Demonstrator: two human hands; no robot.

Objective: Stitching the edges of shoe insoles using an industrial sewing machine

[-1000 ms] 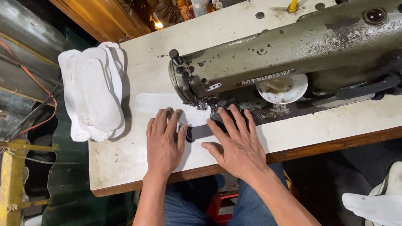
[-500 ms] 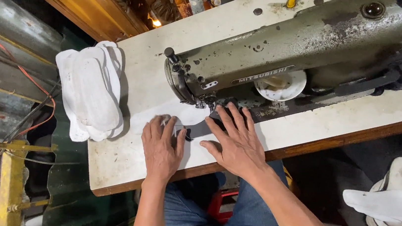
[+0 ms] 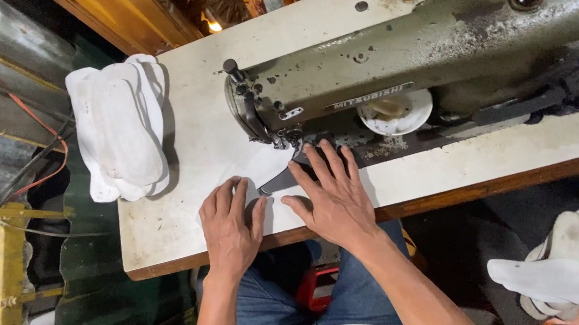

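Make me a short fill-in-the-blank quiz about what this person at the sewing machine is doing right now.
1. Both hands press flat on a ____ piece of fabric.
2. The right hand lies nearer the machine's ____ than the left hand.
3. A stack of white pieces rests at the table's ____ end.

Missing words: white; needle; left

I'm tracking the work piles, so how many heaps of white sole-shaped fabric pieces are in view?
2: one heap of white sole-shaped pieces at the table's left end, another heap low at the right beyond the table. Neither hand touches them; more may be out of frame.

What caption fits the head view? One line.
Both hands, left hand and right hand, press white fabric flat beside the sewing machine needle.
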